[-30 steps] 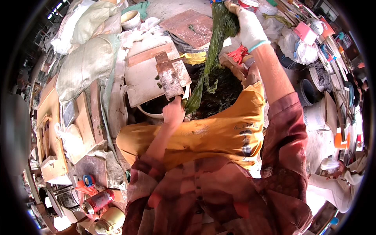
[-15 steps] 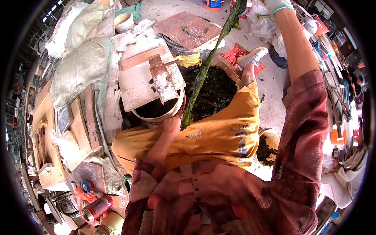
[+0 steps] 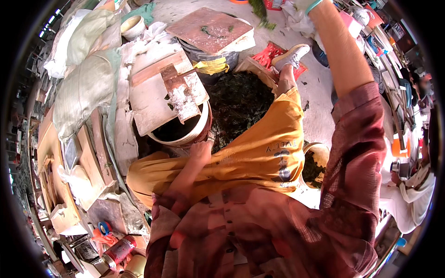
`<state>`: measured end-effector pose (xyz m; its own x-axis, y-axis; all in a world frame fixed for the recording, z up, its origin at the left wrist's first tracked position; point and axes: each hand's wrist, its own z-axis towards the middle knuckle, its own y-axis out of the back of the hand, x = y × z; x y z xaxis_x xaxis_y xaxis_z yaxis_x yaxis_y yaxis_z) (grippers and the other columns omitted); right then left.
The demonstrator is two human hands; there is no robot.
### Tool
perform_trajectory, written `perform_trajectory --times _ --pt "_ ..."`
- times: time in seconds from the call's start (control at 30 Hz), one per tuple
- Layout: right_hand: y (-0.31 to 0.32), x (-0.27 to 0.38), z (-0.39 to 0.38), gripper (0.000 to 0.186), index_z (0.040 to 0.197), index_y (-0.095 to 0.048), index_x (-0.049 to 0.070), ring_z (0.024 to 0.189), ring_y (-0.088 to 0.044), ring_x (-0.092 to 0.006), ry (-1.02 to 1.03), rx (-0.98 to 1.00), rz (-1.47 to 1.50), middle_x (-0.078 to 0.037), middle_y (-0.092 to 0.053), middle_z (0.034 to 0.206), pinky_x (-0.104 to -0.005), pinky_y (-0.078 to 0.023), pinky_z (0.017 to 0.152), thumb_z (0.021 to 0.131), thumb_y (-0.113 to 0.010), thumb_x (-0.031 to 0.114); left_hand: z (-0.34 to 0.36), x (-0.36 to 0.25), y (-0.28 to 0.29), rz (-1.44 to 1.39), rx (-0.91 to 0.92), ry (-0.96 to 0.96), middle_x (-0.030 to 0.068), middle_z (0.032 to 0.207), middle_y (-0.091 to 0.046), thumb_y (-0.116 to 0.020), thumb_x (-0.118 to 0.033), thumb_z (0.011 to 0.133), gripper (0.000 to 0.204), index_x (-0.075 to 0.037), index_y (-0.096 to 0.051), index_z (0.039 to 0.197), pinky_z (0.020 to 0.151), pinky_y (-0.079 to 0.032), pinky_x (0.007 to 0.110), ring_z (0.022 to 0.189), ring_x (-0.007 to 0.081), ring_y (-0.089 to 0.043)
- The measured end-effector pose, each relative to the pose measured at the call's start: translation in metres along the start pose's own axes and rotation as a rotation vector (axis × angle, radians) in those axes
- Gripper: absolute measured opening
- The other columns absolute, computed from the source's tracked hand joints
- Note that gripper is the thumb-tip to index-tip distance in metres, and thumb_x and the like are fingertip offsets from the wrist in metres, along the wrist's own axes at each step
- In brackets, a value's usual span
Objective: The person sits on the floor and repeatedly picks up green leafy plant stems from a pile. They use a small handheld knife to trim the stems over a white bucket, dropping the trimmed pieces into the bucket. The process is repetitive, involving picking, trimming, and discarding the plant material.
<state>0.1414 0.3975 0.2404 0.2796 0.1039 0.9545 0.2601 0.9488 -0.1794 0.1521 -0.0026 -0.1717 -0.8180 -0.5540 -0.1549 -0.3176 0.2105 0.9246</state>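
Note:
My left hand (image 3: 200, 151) is closed low beside a pale bucket (image 3: 202, 124), over my yellow trousers (image 3: 245, 164); what it grips is too small to make out. A board (image 3: 146, 102) with a stained, narrower wooden piece (image 3: 183, 99) lies on that bucket. Behind, a large lined container holds a heap of dark, wet leafy seaweed (image 3: 243, 99). My right hand (image 3: 311, 6), in a pale glove, is raised at the top edge, its fingers out of view. A green seaweed piece (image 3: 258, 13) dangles at the top, left of it.
Sacks (image 3: 81, 97) and wooden boards (image 3: 88, 171) lie at left. A reddish board (image 3: 208, 30) covers a dark tub behind. A bucket with leaves (image 3: 314, 169) stands by my right leg. A person in pale clothes (image 3: 410, 199) sits at far right.
The long seaweed strand has left my left hand and rises mostly out of the top. My right arm has moved up. My left hand stays low, slightly lower than a second ago.

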Motion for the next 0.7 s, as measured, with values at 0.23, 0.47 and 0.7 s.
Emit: perform_trajectory --times 0.23,0.47,0.7 --pt "0.003 -0.106 -0.057 0.021 0.105 -0.067 0.013 0.073 -0.066 -0.0228 -0.076 0.008 -1.438 -0.013 -0.069 0.090 -0.0339 -0.056 0.066 0.086 -0.061 0.019 0.005 -0.001 0.061 -0.826 -0.426 -0.123 0.0164 0.079 -0.067 -0.064 -0.023 0.088 0.030 0.005 -0.062 0.098 0.064 -0.048 0.035 0.069 0.0237 -0.064" --pt "-0.037 -0.213 -0.153 0.042 0.130 -0.054 0.007 0.084 -0.066 -0.0229 -0.291 0.441 -1.114 -0.009 -0.068 0.101 -0.0352 -0.047 0.086 0.097 -0.039 0.030 0.000 -0.017 0.178 -1.534 -0.216 -0.132 -0.0051 0.094 -0.058 -0.065 -0.029 0.090 0.029 -0.007 -0.061 0.108 0.075 -0.042 0.021 0.084 0.0055 -0.053" --pt "-0.127 -0.268 -0.185 0.057 0.123 -0.056 -0.005 0.099 -0.055 -0.0197 -0.122 0.055 -0.256 -0.016 -0.063 0.110 -0.0268 -0.042 0.083 0.098 -0.027 0.037 -0.009 -0.022 0.226 -1.425 -0.291 -0.239 -0.0056 0.090 -0.057 -0.063 -0.018 0.092 0.016 -0.005 -0.063 0.101 0.074 -0.042 0.019 0.082 0.0032 -0.051"
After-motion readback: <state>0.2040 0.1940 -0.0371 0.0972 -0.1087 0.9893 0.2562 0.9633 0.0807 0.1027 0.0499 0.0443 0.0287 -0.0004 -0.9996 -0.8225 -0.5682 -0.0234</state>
